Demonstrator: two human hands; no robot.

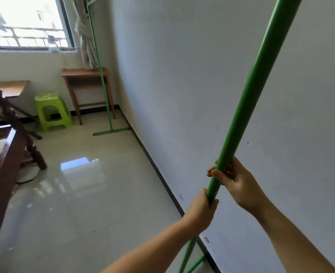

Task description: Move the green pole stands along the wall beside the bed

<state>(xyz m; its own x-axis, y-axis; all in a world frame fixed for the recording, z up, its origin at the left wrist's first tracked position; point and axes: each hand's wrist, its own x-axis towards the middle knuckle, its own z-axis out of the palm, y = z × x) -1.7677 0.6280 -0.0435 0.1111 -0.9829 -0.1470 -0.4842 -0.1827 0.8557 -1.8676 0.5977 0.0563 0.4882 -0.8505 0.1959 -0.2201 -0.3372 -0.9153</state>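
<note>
A thick green pole stand (247, 99) rises close in front of me, leaning up to the right along the white wall. My left hand (200, 211) is closed around its shaft low down. Just above it, my right hand (235, 180) wraps the same shaft from the wall side. The stand's green foot (194, 263) shows by the skirting at the bottom edge. A second, thinner green pole stand (101, 79) stands upright far down the wall, its flat base bar (111, 131) on the tiled floor near the corner.
The dark wooden bed frame (7, 150) fills the left side. A lime plastic stool (52, 111), a wooden side table (86, 75) and a tied curtain (86, 42) sit under the window. A glossy tiled floor (87, 194) runs between bed and wall.
</note>
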